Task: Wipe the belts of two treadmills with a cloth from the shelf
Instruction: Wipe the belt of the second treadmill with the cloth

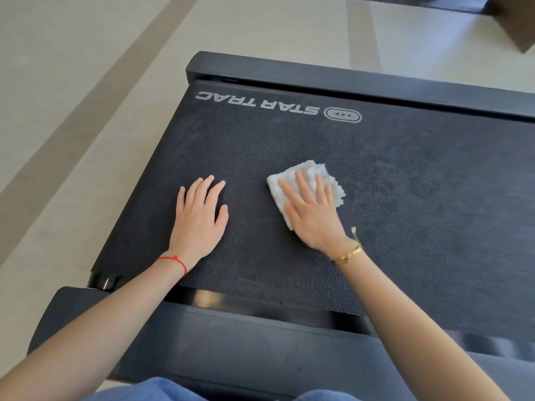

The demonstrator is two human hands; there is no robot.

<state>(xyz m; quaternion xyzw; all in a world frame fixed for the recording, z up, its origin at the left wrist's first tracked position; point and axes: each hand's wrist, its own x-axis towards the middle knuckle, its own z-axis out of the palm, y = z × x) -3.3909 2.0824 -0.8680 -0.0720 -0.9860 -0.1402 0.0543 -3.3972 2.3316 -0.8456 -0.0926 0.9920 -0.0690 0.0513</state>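
A black treadmill belt (405,183) with a white STAR TRAC logo fills the middle of the view. On it lies a folded white cloth (311,172), and my right hand (312,212) presses flat on top of it with straight, spread fingers. My left hand (199,218) rests flat on the bare belt to the left of the cloth, fingers straight. A red string sits on my left wrist and a gold bracelet on my right.
Black side rails frame the belt, the far rail (347,79) and the near rail (231,337). Pale floor (72,111) with darker stripes lies to the left and beyond. A dark machine edge (451,4) and a brown object (518,21) show at top right.
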